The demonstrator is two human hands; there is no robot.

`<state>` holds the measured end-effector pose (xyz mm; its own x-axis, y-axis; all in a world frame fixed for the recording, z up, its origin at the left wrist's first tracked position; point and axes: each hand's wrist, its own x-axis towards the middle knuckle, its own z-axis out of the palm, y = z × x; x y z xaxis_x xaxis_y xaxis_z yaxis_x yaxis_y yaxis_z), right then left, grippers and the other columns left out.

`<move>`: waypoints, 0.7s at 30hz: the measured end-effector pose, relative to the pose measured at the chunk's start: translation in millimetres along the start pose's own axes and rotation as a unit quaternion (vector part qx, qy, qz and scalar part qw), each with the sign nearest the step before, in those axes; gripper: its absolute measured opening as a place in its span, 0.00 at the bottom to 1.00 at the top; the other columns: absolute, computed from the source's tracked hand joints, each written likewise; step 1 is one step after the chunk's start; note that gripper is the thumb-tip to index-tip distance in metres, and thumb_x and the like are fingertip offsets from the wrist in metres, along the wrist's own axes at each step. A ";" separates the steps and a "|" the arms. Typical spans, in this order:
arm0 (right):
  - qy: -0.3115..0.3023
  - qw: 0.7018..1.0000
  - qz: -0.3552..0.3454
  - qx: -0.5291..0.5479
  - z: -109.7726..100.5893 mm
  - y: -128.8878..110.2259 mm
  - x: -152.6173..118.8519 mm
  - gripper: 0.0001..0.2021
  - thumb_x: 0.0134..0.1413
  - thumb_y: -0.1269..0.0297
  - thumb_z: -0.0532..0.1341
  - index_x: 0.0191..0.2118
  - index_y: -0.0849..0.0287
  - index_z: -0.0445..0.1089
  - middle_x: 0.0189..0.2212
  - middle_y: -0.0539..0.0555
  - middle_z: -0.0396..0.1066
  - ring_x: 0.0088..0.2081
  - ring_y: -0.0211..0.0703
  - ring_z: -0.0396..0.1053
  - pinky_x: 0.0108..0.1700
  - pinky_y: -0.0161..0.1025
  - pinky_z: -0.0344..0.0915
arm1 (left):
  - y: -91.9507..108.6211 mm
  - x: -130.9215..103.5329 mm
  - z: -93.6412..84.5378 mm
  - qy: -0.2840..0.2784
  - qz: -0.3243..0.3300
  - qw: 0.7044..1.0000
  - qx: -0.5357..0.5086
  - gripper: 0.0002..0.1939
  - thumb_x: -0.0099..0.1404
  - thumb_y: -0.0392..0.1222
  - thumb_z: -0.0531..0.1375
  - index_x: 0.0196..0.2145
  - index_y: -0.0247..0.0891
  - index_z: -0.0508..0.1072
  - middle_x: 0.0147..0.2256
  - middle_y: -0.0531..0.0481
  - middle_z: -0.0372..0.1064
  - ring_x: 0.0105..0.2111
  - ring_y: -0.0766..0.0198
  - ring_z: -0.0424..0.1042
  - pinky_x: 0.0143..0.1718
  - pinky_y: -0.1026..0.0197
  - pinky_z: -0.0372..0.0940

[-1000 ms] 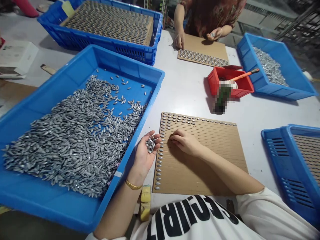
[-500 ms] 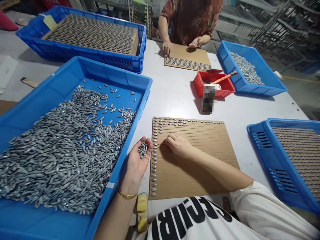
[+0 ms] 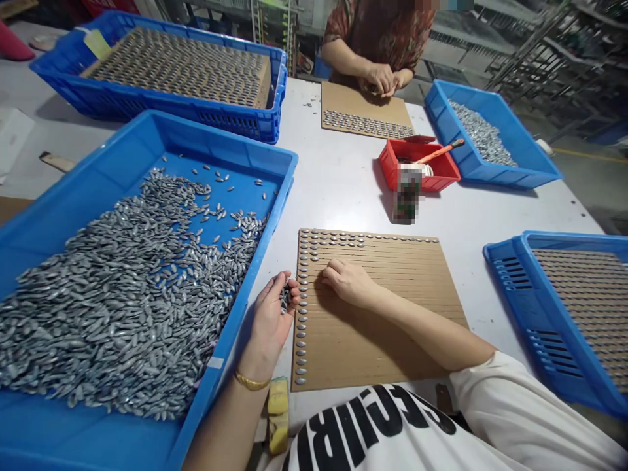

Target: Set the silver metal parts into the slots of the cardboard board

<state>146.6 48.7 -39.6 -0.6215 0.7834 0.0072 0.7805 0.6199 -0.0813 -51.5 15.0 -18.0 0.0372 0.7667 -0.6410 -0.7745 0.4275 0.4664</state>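
Observation:
My left hand (image 3: 272, 307) is curled, thumb folded over, around a handful of small grey spindle-shaped pieces (image 3: 285, 296). It hovers between the big blue tray and the left edge of a grooved cardboard sheet (image 3: 387, 340). Over that sheet, my right hand (image 3: 349, 282) has its fingertips pinched together at a groove, right of the left-hand column of pieces. Whatever the pinch holds is hidden. Similar pieces line the sheet's left edge and far edge, with short rows at the far left corner. Loose pieces (image 3: 132, 307) heap up in the blue tray (image 3: 220, 140).
Across the table a co-worker's hands (image 3: 385, 80) meet above another cardboard sheet (image 3: 353, 98). A red box (image 3: 444, 178) holds an orange-handled tool (image 3: 439, 152). Blue crates stand at back left (image 3: 171, 108) and right (image 3: 510, 288); a blue tray (image 3: 520, 176) sits at back right.
My left thumb and fingers have closed in over the handful of pieces. My right hand has barely moved. The co-worker's hand has gone from their sheet over to their other hand.

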 end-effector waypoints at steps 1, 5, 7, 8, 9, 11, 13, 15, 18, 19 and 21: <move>-0.002 1.000 0.004 -0.003 -0.5 -0.4 0.2 0.10 0.66 0.63 0.52 0.38 0.61 0.67 0.35 0.57 0.67 0.36 0.42 0.65 0.26 0.34 0.51 | -0.3 0.0 -0.4 -0.013 0.004 1.000 0.003 0.09 0.56 0.37 0.65 0.35 0.32 0.73 0.25 0.52 0.66 0.21 0.74 0.64 0.21 0.72 0.60; -0.011 0.998 0.041 0.038 -3.5 -1.1 1.3 0.10 0.66 0.62 0.52 0.38 0.60 0.67 0.34 0.56 0.68 0.32 0.40 0.65 0.27 0.34 0.53 | 0.1 0.0 -1.3 -0.033 0.007 0.999 -0.002 0.11 0.54 0.38 0.67 0.35 0.32 0.72 0.25 0.54 0.63 0.20 0.75 0.61 0.18 0.73 0.55; 0.010 0.994 0.055 0.097 -6.6 -2.1 1.7 0.09 0.66 0.63 0.52 0.41 0.60 0.66 0.33 0.55 0.69 0.32 0.40 0.66 0.31 0.34 0.58 | 0.5 -0.4 -1.8 -0.031 -0.003 0.999 0.008 0.11 0.54 0.38 0.66 0.35 0.32 0.73 0.27 0.53 0.65 0.22 0.74 0.63 0.20 0.72 0.57; 0.031 0.989 0.054 0.131 -8.7 -3.1 2.0 0.08 0.66 0.64 0.52 0.43 0.60 0.66 0.34 0.55 0.70 0.33 0.40 0.67 0.33 0.34 0.60 | 0.5 -0.8 -2.2 -0.032 -0.008 0.999 0.018 0.11 0.55 0.38 0.66 0.36 0.33 0.73 0.28 0.52 0.66 0.24 0.74 0.64 0.21 0.72 0.58; 0.054 0.984 0.046 0.166 -11.3 -4.6 2.2 0.09 0.66 0.65 0.51 0.45 0.59 0.66 0.34 0.54 0.70 0.34 0.40 0.67 0.35 0.35 0.62 | 0.4 -1.3 -2.7 -0.036 -0.010 0.999 0.030 0.11 0.55 0.39 0.66 0.36 0.33 0.74 0.29 0.51 0.66 0.25 0.74 0.65 0.22 0.72 0.59; 0.097 0.968 0.014 0.232 -17.5 -8.9 2.7 0.10 0.66 0.65 0.51 0.47 0.59 0.66 0.35 0.55 0.70 0.35 0.39 0.68 0.37 0.35 0.63 | -0.2 -2.5 -3.6 -0.047 -0.010 0.997 0.053 0.12 0.55 0.40 0.66 0.38 0.34 0.74 0.32 0.51 0.68 0.27 0.73 0.66 0.23 0.72 0.60; 0.123 0.950 -0.015 0.287 -24.2 -14.2 3.2 0.09 0.66 0.65 0.51 0.43 0.58 0.68 0.33 0.54 0.69 0.34 0.38 0.67 0.37 0.35 0.64 | -0.6 -4.0 -4.1 -0.056 -0.009 0.996 0.068 0.12 0.55 0.40 0.66 0.38 0.35 0.74 0.32 0.51 0.68 0.27 0.73 0.67 0.24 0.72 0.60; 0.145 0.936 -0.022 0.321 -30.1 -20.0 3.7 0.08 0.65 0.66 0.51 0.39 0.57 0.68 0.31 0.52 0.68 0.33 0.37 0.66 0.36 0.34 0.64 | -0.6 -5.6 -3.6 -0.061 -0.009 0.995 0.081 0.12 0.56 0.41 0.66 0.38 0.35 0.74 0.31 0.51 0.68 0.27 0.73 0.66 0.23 0.72 0.60; 0.187 0.929 -0.021 0.319 -35.6 -28.5 5.2 0.07 0.65 0.66 0.53 0.38 0.57 0.67 0.31 0.52 0.69 0.33 0.38 0.66 0.36 0.35 0.64 | -0.5 -8.3 -1.4 -0.076 -0.007 0.992 0.097 0.11 0.56 0.42 0.65 0.36 0.34 0.74 0.29 0.51 0.68 0.26 0.72 0.66 0.21 0.72 0.57; 0.203 0.930 -0.021 0.306 -36.6 -31.2 6.1 0.07 0.64 0.66 0.54 0.38 0.57 0.68 0.31 0.53 0.69 0.33 0.39 0.66 0.37 0.36 0.64 | -0.6 -9.3 -0.4 -0.085 -0.008 0.991 0.103 0.12 0.56 0.43 0.65 0.36 0.34 0.74 0.29 0.51 0.68 0.25 0.72 0.66 0.19 0.72 0.56; 0.225 0.932 -0.022 0.284 -37.9 -36.4 8.5 0.07 0.63 0.65 0.55 0.38 0.56 0.69 0.31 0.53 0.68 0.34 0.40 0.66 0.38 0.37 0.64 | -1.4 -11.5 1.4 -0.106 -0.015 0.987 0.116 0.12 0.55 0.44 0.65 0.34 0.34 0.73 0.27 0.51 0.68 0.23 0.71 0.65 0.17 0.72 0.54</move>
<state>115.5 34.5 1.2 -0.4614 0.7761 0.4298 0.5129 0.6287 -0.5845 -50.0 6.2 -10.4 0.2089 0.8245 -0.5259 -0.6059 0.5312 0.5922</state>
